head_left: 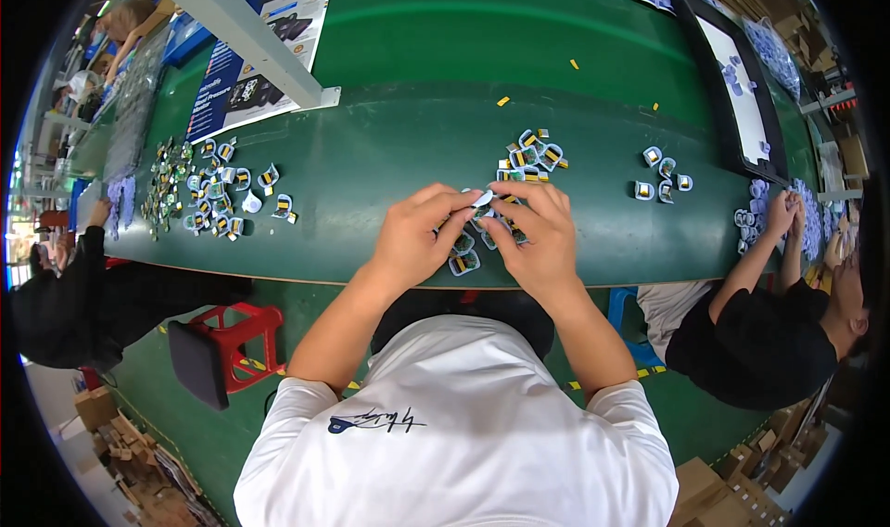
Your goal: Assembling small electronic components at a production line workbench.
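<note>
Between the fingertips of both hands is a small pale plastic casing, pinched over the green table. My left hand grips it from the left with thumb and fingers, and my right hand from the right. The fingers cover most of it. Similar pale-blue casings with small boards and yellow-and-black parts make a pile just beyond my hands. More of them, one casing among these, lie beneath and between my hands, partly hidden.
Farther left are a casing pile and loose green circuit boards. A few casings lie to the right, near a black-rimmed tray. A metal post stands at the back left. Co-workers sit at both sides; a red stool stands left.
</note>
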Demonstrator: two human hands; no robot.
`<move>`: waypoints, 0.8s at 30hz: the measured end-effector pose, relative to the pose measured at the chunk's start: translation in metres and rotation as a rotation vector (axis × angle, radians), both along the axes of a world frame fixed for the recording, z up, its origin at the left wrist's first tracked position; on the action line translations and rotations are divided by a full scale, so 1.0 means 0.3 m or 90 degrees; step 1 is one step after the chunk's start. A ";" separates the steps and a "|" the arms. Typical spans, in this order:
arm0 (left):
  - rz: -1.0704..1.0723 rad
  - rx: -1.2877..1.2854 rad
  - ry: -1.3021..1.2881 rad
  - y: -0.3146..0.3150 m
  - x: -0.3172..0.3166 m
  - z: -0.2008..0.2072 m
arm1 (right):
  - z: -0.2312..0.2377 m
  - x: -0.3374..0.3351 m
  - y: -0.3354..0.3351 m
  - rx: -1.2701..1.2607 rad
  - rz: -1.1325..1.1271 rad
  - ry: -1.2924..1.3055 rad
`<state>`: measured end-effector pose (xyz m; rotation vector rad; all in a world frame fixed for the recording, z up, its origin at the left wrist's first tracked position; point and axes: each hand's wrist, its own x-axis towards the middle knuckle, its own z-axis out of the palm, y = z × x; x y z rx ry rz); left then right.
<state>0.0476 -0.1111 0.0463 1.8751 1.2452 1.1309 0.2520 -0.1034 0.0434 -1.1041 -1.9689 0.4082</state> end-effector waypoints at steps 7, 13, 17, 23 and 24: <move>0.035 0.063 0.037 -0.015 0.025 -0.007 | -0.015 -0.024 -0.010 0.026 -0.049 0.014; 0.053 0.051 0.006 -0.015 0.024 -0.023 | -0.029 -0.037 -0.017 0.100 -0.048 -0.029; 0.069 0.073 0.036 -0.020 0.033 -0.036 | -0.039 -0.038 -0.021 0.114 -0.015 -0.071; 0.110 0.110 -0.008 -0.011 0.041 -0.076 | -0.078 -0.068 -0.075 -0.273 0.034 0.345; 0.119 0.064 -0.035 -0.012 0.041 -0.080 | -0.087 -0.061 -0.075 -0.274 0.035 0.346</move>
